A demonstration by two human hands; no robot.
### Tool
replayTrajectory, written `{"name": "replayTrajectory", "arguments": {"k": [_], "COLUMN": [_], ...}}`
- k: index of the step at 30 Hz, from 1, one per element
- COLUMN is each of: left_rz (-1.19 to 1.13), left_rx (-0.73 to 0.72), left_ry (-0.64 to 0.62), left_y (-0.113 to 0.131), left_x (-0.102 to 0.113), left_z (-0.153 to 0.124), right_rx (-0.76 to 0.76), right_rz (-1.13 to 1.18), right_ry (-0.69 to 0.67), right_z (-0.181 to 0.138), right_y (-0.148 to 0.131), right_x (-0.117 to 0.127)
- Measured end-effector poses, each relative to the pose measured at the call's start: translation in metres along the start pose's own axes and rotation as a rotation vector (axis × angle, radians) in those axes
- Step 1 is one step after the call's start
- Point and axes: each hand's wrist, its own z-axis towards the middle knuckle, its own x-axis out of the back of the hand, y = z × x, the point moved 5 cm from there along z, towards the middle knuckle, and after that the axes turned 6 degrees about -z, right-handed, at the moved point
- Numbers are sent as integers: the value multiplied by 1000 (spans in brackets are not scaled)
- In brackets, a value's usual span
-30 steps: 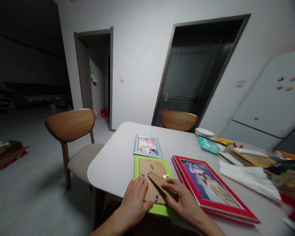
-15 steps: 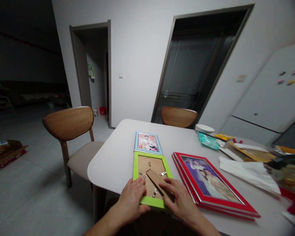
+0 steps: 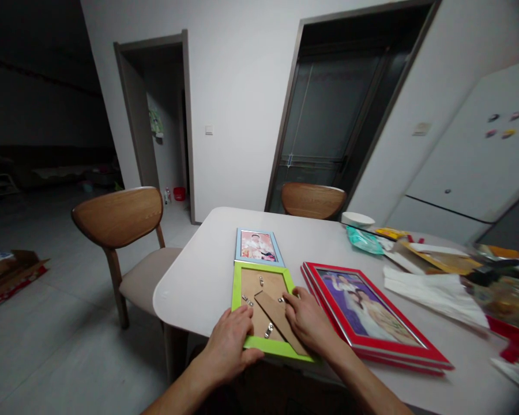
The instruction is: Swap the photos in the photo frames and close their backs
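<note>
A green picture frame (image 3: 274, 347) lies face down on the table, its brown backing board (image 3: 266, 282) and folded-flat stand (image 3: 279, 320) facing up. Small metal turn clips (image 3: 269, 330) sit around the board's edges. My left hand (image 3: 233, 337) grips the frame's lower left corner, fingers on top and thumb along the near edge. With bent fingers, my right hand (image 3: 307, 317) presses at the clip on the right side, which it partly hides. Touching the green frame's far edge is a light blue frame (image 3: 259, 246) with a photo showing.
Red picture frames (image 3: 372, 314) are stacked at the right. Beyond them lie white paper (image 3: 432, 294), a teal packet (image 3: 364, 240), a yellow envelope (image 3: 441, 259) and a white bowl (image 3: 357, 219). Wooden chairs (image 3: 119, 216) stand at the left and far side of the white table (image 3: 190, 271).
My right hand has moved from the stand up to the right-hand clip, uncovering the stand's lower end. My left hand stays at the frame's corner. The camera view has shifted slightly.
</note>
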Motion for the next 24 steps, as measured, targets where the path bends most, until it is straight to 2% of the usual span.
{"name": "replayTrajectory", "arguments": {"k": [4,12,15,18,21,24], "left_rz": [18,-19,-33,-42,-50,-62], "left_rx": [-20,-23,-33,-32,-22,-28], "left_ry": [39,33,34,33,40,41], "left_y": [0,-2,-3,-3,-3,-2], "left_x": [-1,-2,-2,-3,-2,-2], "left_z": [0,-1,-1,-1,-1,-1], "right_rx": [12,15,35,156,322,414], "right_rz": [17,35,16,71,183,215], "right_ry": [-27,-1,65,135,95,72], "right_z": [1,-5,-8,-16,-28,-38], "right_y": [-1,0,-2,-15,-33,-46], "right_x": [-1,0,3,5,6,9]}}
